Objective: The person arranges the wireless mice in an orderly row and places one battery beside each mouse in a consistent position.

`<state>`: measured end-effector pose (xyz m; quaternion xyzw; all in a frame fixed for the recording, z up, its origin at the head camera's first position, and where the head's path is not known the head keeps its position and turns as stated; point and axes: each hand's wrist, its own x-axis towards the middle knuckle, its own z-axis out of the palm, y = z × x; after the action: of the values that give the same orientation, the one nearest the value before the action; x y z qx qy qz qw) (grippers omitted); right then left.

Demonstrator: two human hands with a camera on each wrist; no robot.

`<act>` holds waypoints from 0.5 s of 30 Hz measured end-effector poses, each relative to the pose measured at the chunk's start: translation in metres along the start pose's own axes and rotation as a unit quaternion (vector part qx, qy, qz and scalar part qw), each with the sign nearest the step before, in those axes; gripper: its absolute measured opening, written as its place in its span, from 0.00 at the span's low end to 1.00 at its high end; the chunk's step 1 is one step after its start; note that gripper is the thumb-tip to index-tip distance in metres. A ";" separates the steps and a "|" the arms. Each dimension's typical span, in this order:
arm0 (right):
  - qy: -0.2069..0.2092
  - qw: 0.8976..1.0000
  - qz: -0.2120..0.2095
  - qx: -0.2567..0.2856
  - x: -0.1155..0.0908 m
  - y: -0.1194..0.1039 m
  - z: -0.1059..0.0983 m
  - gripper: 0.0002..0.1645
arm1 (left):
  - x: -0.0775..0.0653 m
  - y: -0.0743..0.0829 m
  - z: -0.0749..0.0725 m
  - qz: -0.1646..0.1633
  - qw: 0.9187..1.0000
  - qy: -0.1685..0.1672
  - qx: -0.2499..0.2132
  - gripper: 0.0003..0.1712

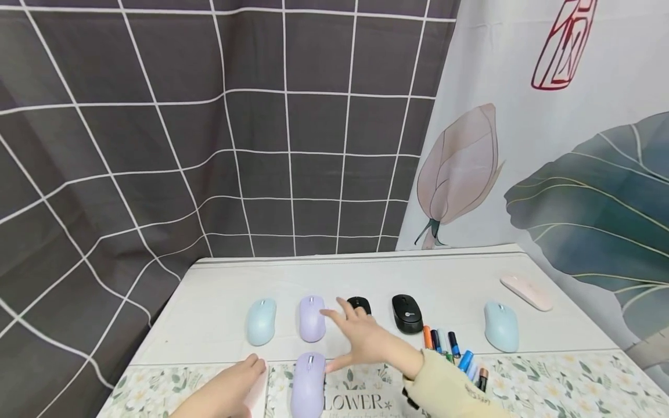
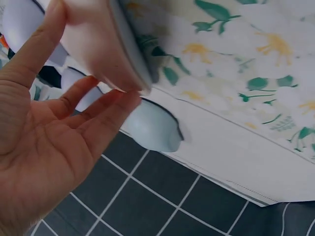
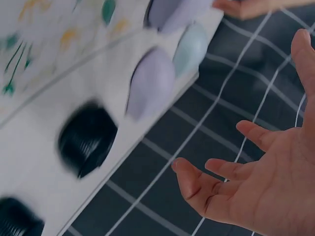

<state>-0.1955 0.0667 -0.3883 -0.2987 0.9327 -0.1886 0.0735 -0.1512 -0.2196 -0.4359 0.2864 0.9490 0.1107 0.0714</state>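
My left hand (image 1: 230,389) grips a pale pink computer mouse (image 2: 98,44) at the table's front, thumb on one side and fingertips on the other. Just right of it lies a purple mouse (image 1: 308,386). My right hand (image 1: 360,339) hovers over the table with fingers spread and nothing held. Its thumb is close to the front purple mouse; whether they touch I cannot tell. Ahead of its fingers are a second purple mouse (image 1: 312,319) and a small black mouse (image 1: 359,302), partly hidden by the hand. A light blue mouse (image 1: 261,322) lies beyond my left hand.
Right of the small black mouse is a larger black mouse (image 1: 407,313). Several markers (image 1: 465,361) lie loosely beside my right forearm. Farther right are another light blue mouse (image 1: 501,327) and another pink mouse (image 1: 526,292). A dark grid curtain (image 1: 313,128) hangs behind the table.
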 end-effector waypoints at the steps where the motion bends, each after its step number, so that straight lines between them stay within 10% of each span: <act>1: 0.007 1.000 -0.004 0.009 -0.001 0.006 -0.005 0.57 | 0.000 0.002 -0.001 -0.011 1.000 -0.005 -0.001 0.39; 9: 0.072 0.997 0.014 0.039 -0.018 0.051 -0.028 0.51 | 0.010 0.013 -0.008 -0.069 0.997 -0.018 -0.017 0.39; 15: 0.115 0.992 0.039 0.026 -0.023 0.084 -0.037 0.45 | 0.026 0.026 -0.013 -0.004 0.999 -0.002 -0.042 0.44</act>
<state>-0.2307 0.1548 -0.3871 -0.2362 0.9408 -0.2424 -0.0189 -0.1613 -0.1862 -0.4187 0.2799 0.9443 0.1501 0.0860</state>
